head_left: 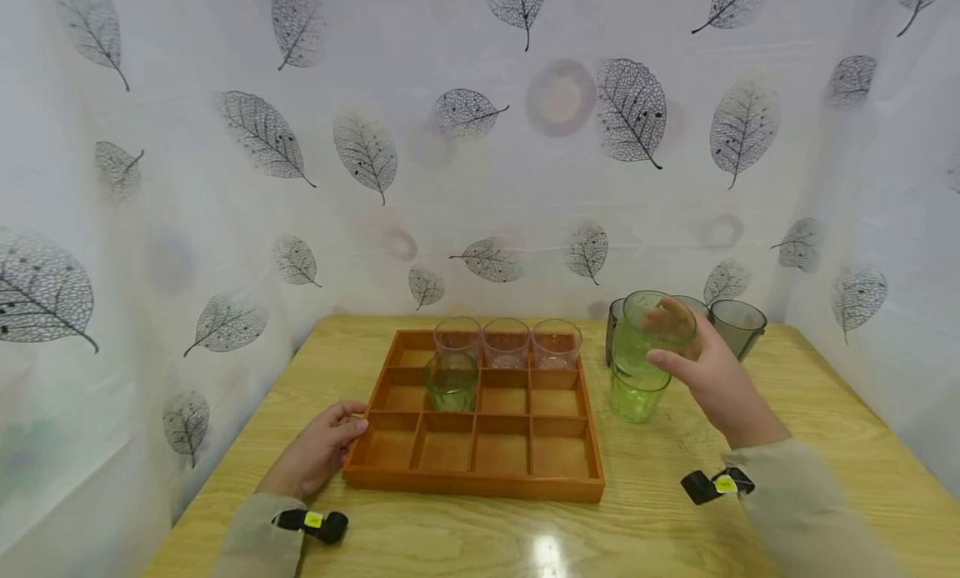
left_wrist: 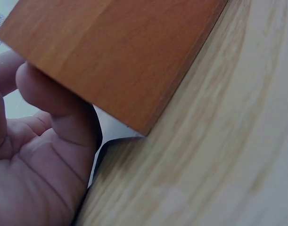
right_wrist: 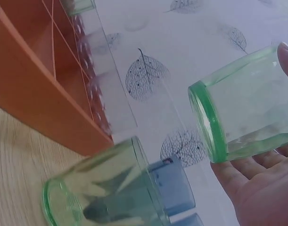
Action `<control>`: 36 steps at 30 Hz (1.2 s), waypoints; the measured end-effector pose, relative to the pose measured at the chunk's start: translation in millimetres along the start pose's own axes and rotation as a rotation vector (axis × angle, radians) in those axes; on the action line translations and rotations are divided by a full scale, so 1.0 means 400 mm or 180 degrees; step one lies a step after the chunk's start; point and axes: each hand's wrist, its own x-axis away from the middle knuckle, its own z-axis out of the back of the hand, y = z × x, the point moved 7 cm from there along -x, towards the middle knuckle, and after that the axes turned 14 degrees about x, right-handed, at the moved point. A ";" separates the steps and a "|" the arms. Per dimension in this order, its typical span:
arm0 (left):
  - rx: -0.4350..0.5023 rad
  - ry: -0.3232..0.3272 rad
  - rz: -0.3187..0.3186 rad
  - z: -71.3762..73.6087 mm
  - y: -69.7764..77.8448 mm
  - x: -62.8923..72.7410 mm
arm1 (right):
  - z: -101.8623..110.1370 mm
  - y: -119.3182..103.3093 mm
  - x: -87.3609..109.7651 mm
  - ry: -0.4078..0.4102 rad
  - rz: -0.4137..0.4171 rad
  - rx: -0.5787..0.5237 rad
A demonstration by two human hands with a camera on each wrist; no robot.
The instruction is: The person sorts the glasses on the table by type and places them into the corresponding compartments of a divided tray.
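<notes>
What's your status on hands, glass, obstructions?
Right hand holding green glass, raised. Left hand at left side of tray. Possible obstacle: second green glass, standing beside tray.

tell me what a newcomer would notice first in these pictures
Probably the green cup held aloft in the grip of the right hand, right of centre. Next, the orange-brown divided tray in the middle, with three pale pinkish cups in its far row. Behind, a pale curtain with dark leaf prints fills the upper head view.
</notes>
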 end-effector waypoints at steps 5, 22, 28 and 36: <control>0.0009 0.0044 -0.0005 0.002 -0.003 0.001 | -0.037 -0.019 -0.024 -0.0113 0.0032 -0.0126; -0.0010 0.0009 -0.0018 0.006 -0.002 0.000 | -0.194 -0.066 -0.099 -0.0382 0.0040 -0.0568; -0.0034 0.0003 -0.0013 0.001 0.001 -0.003 | -0.261 -0.064 -0.117 -0.0411 -0.0065 -0.0714; -0.0054 0.0029 0.0009 0.000 0.003 0.001 | -0.331 -0.058 -0.131 -0.0376 -0.0177 -0.0784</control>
